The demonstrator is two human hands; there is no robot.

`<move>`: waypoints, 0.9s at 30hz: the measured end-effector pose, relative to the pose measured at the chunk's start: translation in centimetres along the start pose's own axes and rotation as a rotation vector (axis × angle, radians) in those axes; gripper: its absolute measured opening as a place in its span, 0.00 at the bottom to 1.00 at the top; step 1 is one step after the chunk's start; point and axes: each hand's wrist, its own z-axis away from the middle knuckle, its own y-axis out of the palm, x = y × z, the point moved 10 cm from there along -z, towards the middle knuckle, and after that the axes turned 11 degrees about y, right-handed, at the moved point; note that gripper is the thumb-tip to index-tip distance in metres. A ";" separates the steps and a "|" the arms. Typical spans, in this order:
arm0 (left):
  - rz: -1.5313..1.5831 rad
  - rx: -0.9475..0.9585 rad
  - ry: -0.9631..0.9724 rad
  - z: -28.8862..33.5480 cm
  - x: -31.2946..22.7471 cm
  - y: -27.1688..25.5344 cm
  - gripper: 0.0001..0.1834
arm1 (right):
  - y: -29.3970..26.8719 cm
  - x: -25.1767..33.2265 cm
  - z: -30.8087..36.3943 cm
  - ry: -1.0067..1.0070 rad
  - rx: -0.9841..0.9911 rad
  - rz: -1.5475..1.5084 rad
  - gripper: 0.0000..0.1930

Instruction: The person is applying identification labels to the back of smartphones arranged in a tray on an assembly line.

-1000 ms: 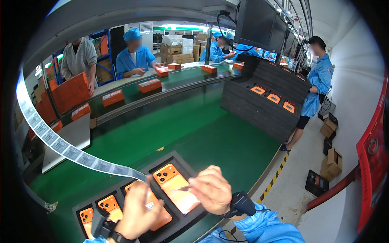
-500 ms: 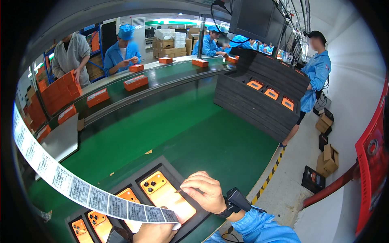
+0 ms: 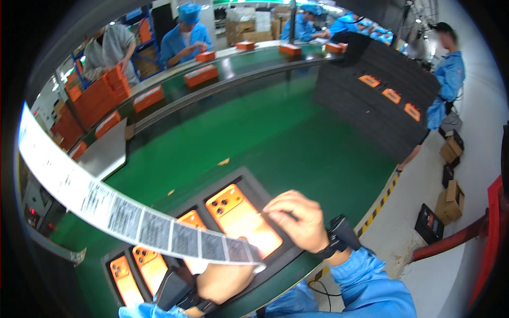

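Phones (image 3: 125,281) sit in tray (image 3: 249,180) slots, we judge to keep them apart. Left hand (image 3: 225,282) at strip's (image 3: 157,231) end, grip hidden; right hand (image 3: 303,221) curled by end phone (image 3: 241,220), any hold unclear.

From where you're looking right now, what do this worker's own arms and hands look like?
The left hand and right hand are human and gloveless. Each wrist wears a boxy black device on a black strap, beside a wrinkled light-blue fabric sleeve.

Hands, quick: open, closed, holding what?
Left hand: at the label strip, fingers mostly hidden; can't tell.
Right hand: fingers curled at rightmost orange phone; contents unclear.
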 end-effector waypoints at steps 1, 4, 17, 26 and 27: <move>0.029 -0.024 -0.036 -0.1 0.0 -0.3 0.05 | 0.0 -0.1 -0.1 0.004 -0.002 -0.028 0.03; 0.039 -0.047 -0.027 -0.5 0.1 -0.1 0.06 | 0.0 -0.9 0.0 0.025 -0.045 -0.104 0.03; 0.372 -0.116 -0.013 0.7 2.1 -0.6 0.07 | 0.5 -2.8 0.5 0.152 -0.034 -0.225 0.03; 0.234 -0.516 -0.323 -1.2 11.7 -5.7 0.08 | 2.1 -4.4 0.0 0.272 0.215 -0.396 0.05; 0.264 -0.628 -0.343 -0.8 12.8 -6.3 0.04 | 3.1 -4.1 -0.1 0.300 0.326 -0.348 0.04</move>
